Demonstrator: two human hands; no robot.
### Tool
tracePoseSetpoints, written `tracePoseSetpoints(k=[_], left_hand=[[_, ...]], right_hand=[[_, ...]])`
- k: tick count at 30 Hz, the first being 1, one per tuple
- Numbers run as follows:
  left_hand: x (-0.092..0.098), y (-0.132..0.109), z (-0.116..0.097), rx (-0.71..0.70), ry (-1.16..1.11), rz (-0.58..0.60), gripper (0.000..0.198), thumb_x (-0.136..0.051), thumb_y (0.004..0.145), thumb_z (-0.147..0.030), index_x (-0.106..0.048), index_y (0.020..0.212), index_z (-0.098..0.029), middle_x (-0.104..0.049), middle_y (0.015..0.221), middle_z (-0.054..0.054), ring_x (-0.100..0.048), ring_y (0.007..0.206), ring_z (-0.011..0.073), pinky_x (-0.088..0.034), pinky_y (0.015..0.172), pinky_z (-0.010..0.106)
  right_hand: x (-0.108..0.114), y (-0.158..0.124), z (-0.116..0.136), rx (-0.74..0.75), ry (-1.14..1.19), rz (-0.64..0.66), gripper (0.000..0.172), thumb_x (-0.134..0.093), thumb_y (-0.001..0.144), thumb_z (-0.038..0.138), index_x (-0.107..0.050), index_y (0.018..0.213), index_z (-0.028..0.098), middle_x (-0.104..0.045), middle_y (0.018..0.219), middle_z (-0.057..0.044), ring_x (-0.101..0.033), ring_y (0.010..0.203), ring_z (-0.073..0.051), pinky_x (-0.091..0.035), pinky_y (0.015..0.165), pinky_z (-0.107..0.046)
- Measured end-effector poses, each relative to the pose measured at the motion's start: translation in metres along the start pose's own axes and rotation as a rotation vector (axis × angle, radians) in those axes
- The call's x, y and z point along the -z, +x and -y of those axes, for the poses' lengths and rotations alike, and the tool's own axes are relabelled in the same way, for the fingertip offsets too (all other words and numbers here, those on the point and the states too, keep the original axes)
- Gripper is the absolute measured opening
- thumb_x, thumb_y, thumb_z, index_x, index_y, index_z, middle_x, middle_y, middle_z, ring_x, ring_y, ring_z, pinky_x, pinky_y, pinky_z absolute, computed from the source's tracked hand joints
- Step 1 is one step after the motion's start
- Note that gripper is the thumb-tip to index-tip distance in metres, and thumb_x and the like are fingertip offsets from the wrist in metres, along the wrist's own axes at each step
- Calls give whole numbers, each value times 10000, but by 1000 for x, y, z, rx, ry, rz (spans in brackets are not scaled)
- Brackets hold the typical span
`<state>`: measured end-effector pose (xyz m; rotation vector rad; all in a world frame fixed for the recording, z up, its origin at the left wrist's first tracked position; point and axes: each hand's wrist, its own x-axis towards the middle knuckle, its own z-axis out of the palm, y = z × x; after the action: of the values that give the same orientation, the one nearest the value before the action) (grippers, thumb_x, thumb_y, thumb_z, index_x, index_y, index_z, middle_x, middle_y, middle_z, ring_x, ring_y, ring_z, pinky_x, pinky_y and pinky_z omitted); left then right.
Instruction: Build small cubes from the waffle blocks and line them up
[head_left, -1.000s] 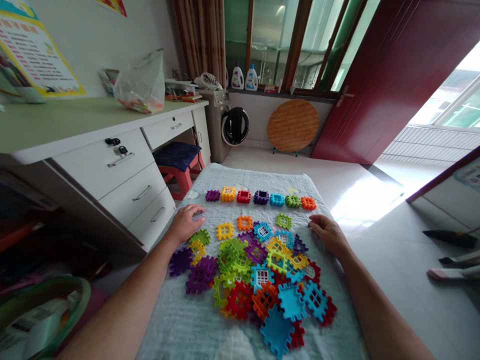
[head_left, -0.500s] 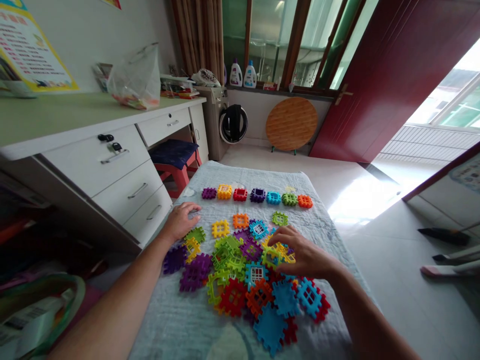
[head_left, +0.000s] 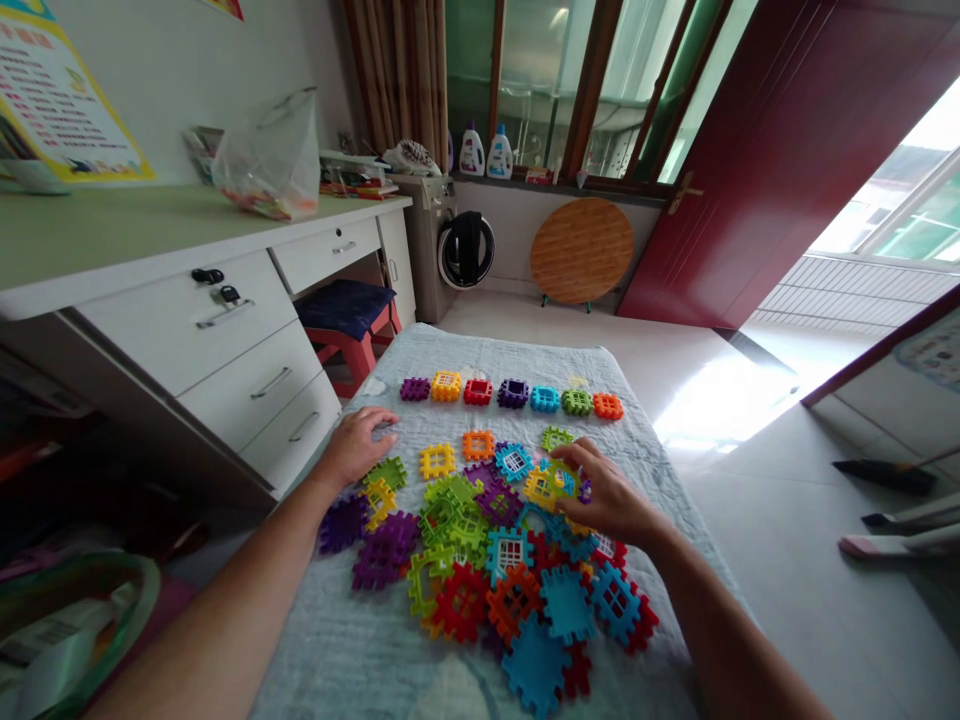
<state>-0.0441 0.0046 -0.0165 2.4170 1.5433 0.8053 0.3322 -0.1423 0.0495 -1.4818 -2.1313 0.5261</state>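
My left hand [head_left: 356, 447] rests on the cloth at the left, fingers stretched out and holding nothing. It lies beside a green interlocking plastic piece [head_left: 388, 471]. At the right of the pile, my right hand [head_left: 609, 492] has its thumb and fingers closed around a yellow-green square piece [head_left: 564, 477], partly hidden by the fingers. A yellow window piece [head_left: 538, 488] is just left of those fingers. Before the hands spreads a loose pile with a purple piece [head_left: 386, 552], a red piece [head_left: 460, 602] and a blue piece [head_left: 535, 662]. An orange square [head_left: 478, 445] lies behind the pile.
Along the far side stands a row of small assembled blocks, among them a red one [head_left: 478, 391] and an orange one [head_left: 608, 406]. A pale blue cloth [head_left: 330, 640] covers the table. A white desk [head_left: 247, 330] and a stool [head_left: 349, 315] stand left.
My right hand has closed on the yellow-green piece and drawn it up and slightly right, uncovering blue and red pieces below. My left hand has stayed nearly still.
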Motion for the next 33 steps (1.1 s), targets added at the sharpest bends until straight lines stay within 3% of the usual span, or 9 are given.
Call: tracePoseSetpoints(k=[7, 13, 20, 27, 33], left_hand=[[-1, 0, 2, -9, -7, -7, 286, -518, 735, -348, -645, 924, -174, -636, 1033, 84, -577, 977, 245, -426, 951, 384], [-2, 0, 4, -13, 2, -1, 294, -517, 742, -354, -647, 931, -171, -632, 1035, 86, -574, 980, 251, -424, 951, 390], [-2, 1, 3, -3, 9, 1, 296, -514, 734, -356, -648, 929, -177, -631, 1046, 87, -573, 991, 254, -422, 954, 397], [0, 1, 1, 1, 6, 2, 286, -515, 735, -356, -642, 928, -188, -637, 1041, 85, -572, 990, 248, -417, 957, 398], [-1, 1, 2, 2, 6, 0, 270, -517, 735, -346, -641, 929, -204, -634, 1043, 73, -572, 989, 246, -420, 957, 391]], right_hand=[[-5, 4, -46, -215, -196, -242, 407, -594, 728, 339, -551, 1113, 213, -523, 1031, -72, -535, 964, -242, -448, 841, -397], [-11, 4, -72, -321, -313, -308, 361, -535, 752, 311, -590, 1090, 196, -575, 1086, -96, -518, 1023, -280, -408, 879, -443], [-17, 17, -59, -199, -354, -239, 342, -546, 804, 372, -614, 1115, 247, -602, 1195, -67, -461, 1130, -291, -331, 934, -464], [-17, 27, -51, -116, -332, -148, 231, -548, 834, 381, -664, 988, 254, -664, 1074, -48, -514, 1032, -255, -328, 904, -443], [-11, 26, -52, -169, -253, -347, 277, -414, 896, 336, -663, 891, 213, -684, 876, -67, -572, 896, -236, -373, 856, -405]])
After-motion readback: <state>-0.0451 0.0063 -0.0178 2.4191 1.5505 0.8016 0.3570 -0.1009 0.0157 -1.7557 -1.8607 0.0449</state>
